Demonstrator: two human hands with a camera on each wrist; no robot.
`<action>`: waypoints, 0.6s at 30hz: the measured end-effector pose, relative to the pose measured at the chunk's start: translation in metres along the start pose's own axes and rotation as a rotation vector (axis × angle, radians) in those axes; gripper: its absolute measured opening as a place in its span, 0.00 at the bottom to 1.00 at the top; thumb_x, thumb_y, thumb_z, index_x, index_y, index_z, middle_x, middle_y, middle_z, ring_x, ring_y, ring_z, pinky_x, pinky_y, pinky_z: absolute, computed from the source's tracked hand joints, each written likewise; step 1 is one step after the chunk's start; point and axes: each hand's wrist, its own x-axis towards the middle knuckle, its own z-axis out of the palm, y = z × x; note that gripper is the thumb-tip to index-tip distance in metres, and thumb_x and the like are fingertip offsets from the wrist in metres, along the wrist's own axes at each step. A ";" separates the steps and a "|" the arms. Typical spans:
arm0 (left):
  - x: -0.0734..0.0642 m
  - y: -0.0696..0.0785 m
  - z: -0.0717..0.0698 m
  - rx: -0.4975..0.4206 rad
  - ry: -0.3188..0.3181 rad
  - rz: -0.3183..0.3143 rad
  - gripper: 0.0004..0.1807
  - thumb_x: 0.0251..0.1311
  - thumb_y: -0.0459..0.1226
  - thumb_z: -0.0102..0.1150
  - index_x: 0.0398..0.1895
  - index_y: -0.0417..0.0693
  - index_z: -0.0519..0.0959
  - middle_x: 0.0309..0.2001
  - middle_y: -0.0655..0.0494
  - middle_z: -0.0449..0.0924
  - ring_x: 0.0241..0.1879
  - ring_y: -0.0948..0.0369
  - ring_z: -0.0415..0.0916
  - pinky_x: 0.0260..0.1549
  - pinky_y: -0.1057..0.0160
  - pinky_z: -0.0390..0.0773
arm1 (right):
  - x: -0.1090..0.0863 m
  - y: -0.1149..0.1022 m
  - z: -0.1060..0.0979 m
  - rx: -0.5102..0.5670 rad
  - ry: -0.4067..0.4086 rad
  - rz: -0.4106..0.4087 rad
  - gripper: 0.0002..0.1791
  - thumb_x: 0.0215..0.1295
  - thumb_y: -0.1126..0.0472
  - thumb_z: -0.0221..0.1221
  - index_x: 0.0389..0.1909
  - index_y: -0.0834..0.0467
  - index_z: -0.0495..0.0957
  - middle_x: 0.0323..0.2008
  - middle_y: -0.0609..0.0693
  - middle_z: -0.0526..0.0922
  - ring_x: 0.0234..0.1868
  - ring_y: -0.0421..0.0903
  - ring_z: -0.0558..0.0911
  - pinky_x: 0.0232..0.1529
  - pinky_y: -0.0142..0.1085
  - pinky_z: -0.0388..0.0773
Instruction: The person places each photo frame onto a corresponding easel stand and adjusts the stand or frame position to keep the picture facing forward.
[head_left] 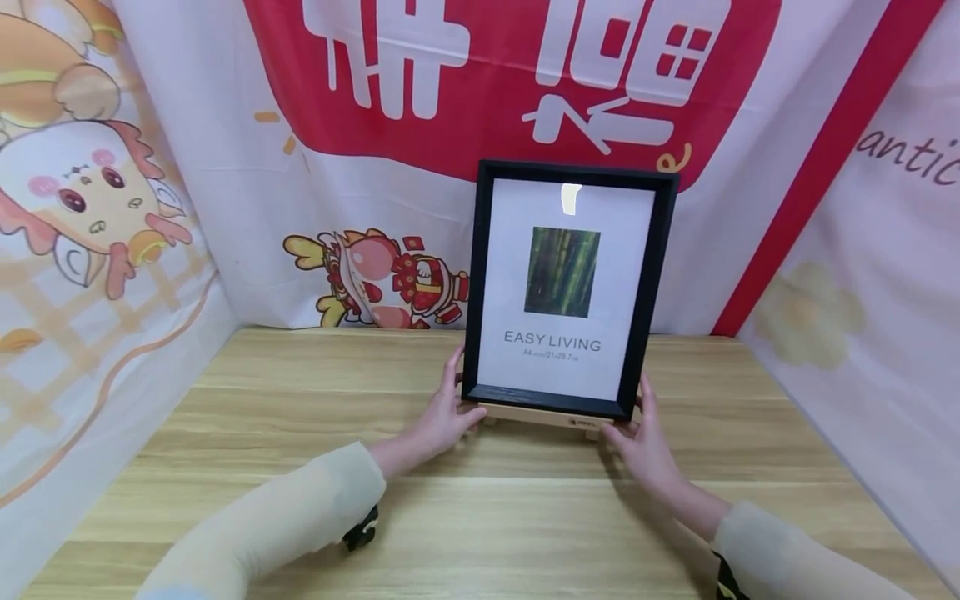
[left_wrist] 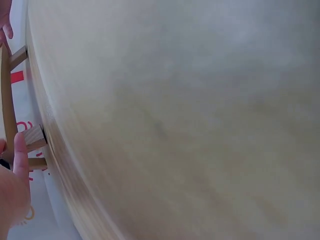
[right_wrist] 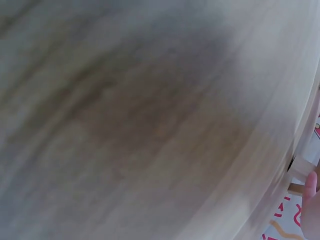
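A black picture frame (head_left: 651,283) stands on a small wooden easel (head_left: 536,416), leaning back. Behind its glass, a white sheet carries a bamboo picture (head_left: 562,272) and the words "EASY LIVING". My left hand (head_left: 444,421) grips the lower left corner, its thumb on the front of the easel's ledge and its fingers round the side. At the lower right corner my right hand (head_left: 647,450) holds on the same way, thumb against the ledge end. In the left wrist view, easel legs (left_wrist: 35,137) reach the tabletop beside my left thumb (left_wrist: 20,152).
The wood-grain table (head_left: 465,533) runs back to a hanging cloth (head_left: 217,167) with red and white print. Cartoon-printed cloth (head_left: 90,192) lines the left side, and pale cloth (head_left: 862,275) the right. Dark straps (head_left: 362,529) show at both wrists.
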 end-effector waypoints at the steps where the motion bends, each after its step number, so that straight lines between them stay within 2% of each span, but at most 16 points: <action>1: -0.001 0.000 0.000 0.000 0.006 -0.003 0.61 0.57 0.22 0.62 0.75 0.77 0.34 0.69 0.32 0.53 0.49 0.41 0.76 0.30 0.54 0.84 | 0.001 0.000 0.000 -0.005 -0.005 0.001 0.58 0.65 0.77 0.56 0.76 0.37 0.27 0.70 0.70 0.47 0.56 0.70 0.73 0.48 0.33 0.78; 7: -0.010 -0.001 -0.005 0.005 0.037 0.004 0.61 0.57 0.22 0.62 0.75 0.79 0.34 0.69 0.31 0.51 0.49 0.39 0.75 0.30 0.55 0.84 | 0.005 -0.001 0.006 -0.030 -0.023 -0.018 0.58 0.63 0.78 0.56 0.77 0.41 0.28 0.69 0.70 0.50 0.56 0.69 0.73 0.52 0.38 0.77; 13: -0.018 -0.002 -0.011 -0.001 0.067 -0.002 0.61 0.56 0.20 0.61 0.76 0.75 0.34 0.69 0.30 0.50 0.54 0.36 0.72 0.30 0.57 0.84 | 0.009 -0.003 0.015 0.000 -0.030 -0.079 0.57 0.61 0.81 0.57 0.77 0.47 0.30 0.65 0.71 0.55 0.54 0.68 0.75 0.50 0.32 0.77; 18: -0.023 -0.001 -0.017 -0.021 0.097 -0.012 0.62 0.56 0.19 0.60 0.75 0.80 0.34 0.69 0.31 0.51 0.53 0.37 0.73 0.30 0.56 0.84 | 0.012 -0.005 0.023 0.045 -0.049 -0.082 0.58 0.60 0.82 0.56 0.77 0.47 0.31 0.65 0.70 0.55 0.53 0.69 0.75 0.48 0.31 0.78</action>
